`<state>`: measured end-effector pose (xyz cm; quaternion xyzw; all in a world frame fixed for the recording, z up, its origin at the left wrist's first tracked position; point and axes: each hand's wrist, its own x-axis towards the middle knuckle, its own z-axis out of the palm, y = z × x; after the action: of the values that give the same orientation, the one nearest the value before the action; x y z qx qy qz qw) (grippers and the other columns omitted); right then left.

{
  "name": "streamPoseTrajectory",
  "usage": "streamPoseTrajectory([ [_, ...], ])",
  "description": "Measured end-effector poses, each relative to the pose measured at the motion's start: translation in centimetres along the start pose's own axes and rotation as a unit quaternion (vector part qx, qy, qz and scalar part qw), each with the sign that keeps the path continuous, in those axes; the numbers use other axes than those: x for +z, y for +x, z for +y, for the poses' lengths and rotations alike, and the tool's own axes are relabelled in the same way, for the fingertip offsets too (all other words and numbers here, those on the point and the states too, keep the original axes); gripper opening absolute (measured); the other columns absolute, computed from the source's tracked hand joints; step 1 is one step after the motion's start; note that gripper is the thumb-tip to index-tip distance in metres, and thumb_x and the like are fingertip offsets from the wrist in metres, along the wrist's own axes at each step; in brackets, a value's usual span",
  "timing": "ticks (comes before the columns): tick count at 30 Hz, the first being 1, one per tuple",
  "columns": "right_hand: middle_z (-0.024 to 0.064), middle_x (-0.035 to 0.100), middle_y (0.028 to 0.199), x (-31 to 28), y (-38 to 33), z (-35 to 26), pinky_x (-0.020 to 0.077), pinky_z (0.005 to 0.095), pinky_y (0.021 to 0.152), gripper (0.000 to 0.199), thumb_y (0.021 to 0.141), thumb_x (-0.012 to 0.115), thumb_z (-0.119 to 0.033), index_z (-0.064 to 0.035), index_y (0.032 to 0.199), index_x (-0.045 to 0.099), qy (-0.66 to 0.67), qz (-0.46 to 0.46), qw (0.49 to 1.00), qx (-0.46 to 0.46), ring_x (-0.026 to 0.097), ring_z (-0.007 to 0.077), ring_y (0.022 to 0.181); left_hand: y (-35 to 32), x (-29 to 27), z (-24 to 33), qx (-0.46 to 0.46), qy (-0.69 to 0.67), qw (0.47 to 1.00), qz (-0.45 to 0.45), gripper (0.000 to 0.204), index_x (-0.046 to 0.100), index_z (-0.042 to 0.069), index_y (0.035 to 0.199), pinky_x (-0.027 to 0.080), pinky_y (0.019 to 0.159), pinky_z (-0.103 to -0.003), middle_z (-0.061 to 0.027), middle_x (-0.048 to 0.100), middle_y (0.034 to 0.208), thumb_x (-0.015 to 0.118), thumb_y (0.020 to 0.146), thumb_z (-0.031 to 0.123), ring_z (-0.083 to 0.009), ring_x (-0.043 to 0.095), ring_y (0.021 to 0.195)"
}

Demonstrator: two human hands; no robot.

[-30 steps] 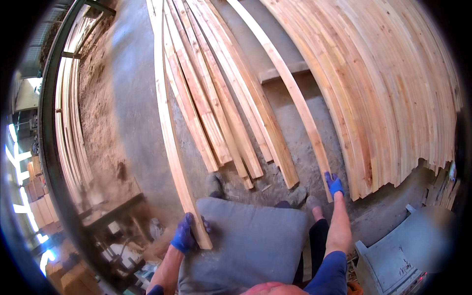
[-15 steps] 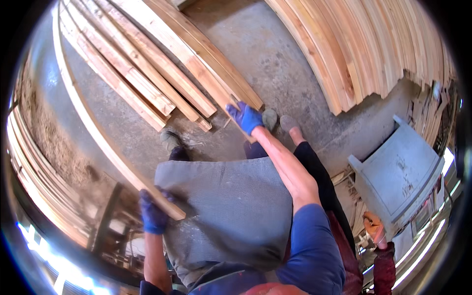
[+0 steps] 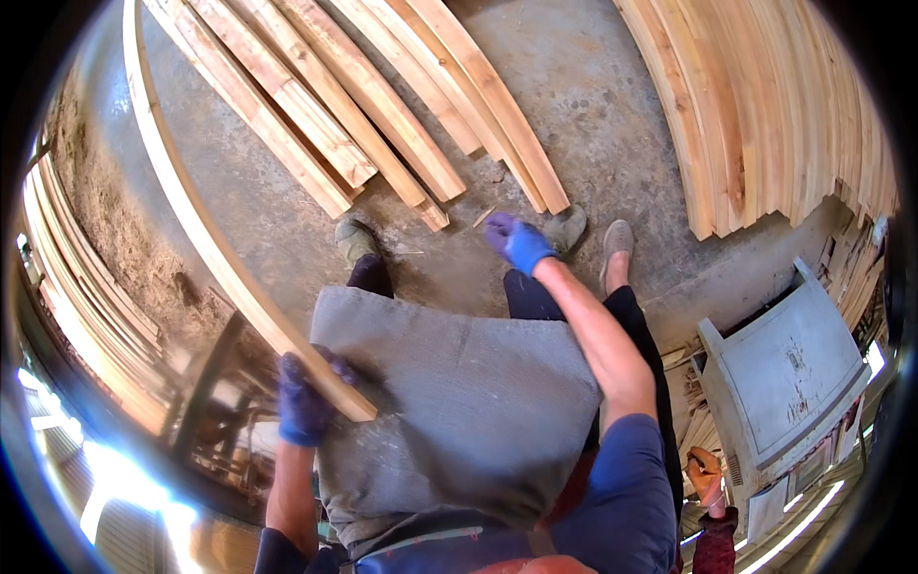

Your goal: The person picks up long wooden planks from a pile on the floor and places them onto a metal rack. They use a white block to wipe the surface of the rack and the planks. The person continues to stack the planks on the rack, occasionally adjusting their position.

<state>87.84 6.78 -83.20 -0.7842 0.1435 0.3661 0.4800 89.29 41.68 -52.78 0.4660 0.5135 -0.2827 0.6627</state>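
The held plank (image 3: 194, 212) runs off the top edge (far end unseen).

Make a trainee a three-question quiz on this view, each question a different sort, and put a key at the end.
1. Which hand grips the long wooden strip near its end?
2. True or false: the wide row of boards lies to the person's right.
3. What colour is the apron? A) yellow B) grey C) white

Key: 1. The left hand. 2. True. 3. B.
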Motion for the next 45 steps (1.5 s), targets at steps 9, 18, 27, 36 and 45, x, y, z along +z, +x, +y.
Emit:
streamPoseTrajectory([
  [9, 0.0028, 0.062, 0.080, 19.3, 6.7, 6.3, 0.0469, 0.0378, 0.058, 0.064, 0.085, 0.057, -0.071, -0.0116, 0.108, 0.064, 0.620, -0.016, 0.713, 0.328, 0.056, 0.0174, 0.064, 0.4, -2.1, 1.1, -0.004, 0.035, 0.999, -0.022, 0.063, 0.053, 0.004, 0.104, 0.054, 0.074, -0.044, -0.0142, 0.060, 0.082, 0.048, 0.093, 0.065, -0.0292, 0.062, 0.075],
  [18, 0.0078, 0.061, 0.089, 19.7, 9.2, -1.6, 0.0495, 0.0383, 0.054, 0.069, 0.080, 0.070, -0.065, -0.0048, 0.111, 0.057, 0.466, 0.234, 0.768, 0.371, 0.059, 0.0186, 0.069, 1.5, -5.7, 3.0, 0.039, 0.103, 0.992, -0.054, 0.062, 0.054, 0.003, 0.107, 0.055, 0.074, -0.045, -0.0152, 0.061, 0.083, 0.047, 0.095, 0.064, -0.0298, 0.063, 0.076],
  [27, 0.0104, 0.064, 0.088, 15.8, 10.0, -5.9, 0.0567, 0.0397, 0.062, 0.047, 0.092, 0.064, -0.048, -0.0039, 0.108, 0.060, 0.493, 0.150, 0.808, 0.286, 0.066, 0.0245, 0.077, 2.0, -5.4, 4.6, -0.020, 0.035, 0.999, -0.036, 0.059, 0.053, 0.005, 0.106, 0.055, 0.074, -0.046, -0.0143, 0.061, 0.086, 0.052, 0.093, 0.062, -0.0302, 0.062, 0.079],
  [36, 0.0091, 0.066, 0.100, 17.7, 11.7, -6.3, 0.0521, 0.0419, 0.067, 0.044, 0.087, 0.071, -0.048, -0.0140, 0.113, 0.061, 0.677, 0.118, 0.654, 0.318, 0.062, 0.0236, 0.081, 2.3, -5.4, 5.2, 0.022, 0.038, 0.994, -0.105, 0.062, 0.055, 0.000, 0.106, 0.055, 0.075, -0.045, -0.0163, 0.063, 0.085, 0.055, 0.092, 0.061, -0.0313, 0.064, 0.079],
  [45, 0.0030, 0.063, 0.100, 18.2, 13.2, -7.4, 0.0551, 0.0399, 0.069, 0.040, 0.084, 0.078, -0.030, -0.0149, 0.117, 0.060, 0.687, 0.228, 0.638, 0.264, 0.059, 0.0231, 0.088, 2.2, -4.9, 5.3, -0.027, -0.020, 0.998, -0.045, 0.061, 0.054, 0.002, 0.105, 0.054, 0.075, -0.045, -0.0146, 0.061, 0.086, 0.052, 0.093, 0.062, -0.0295, 0.062, 0.079],
])
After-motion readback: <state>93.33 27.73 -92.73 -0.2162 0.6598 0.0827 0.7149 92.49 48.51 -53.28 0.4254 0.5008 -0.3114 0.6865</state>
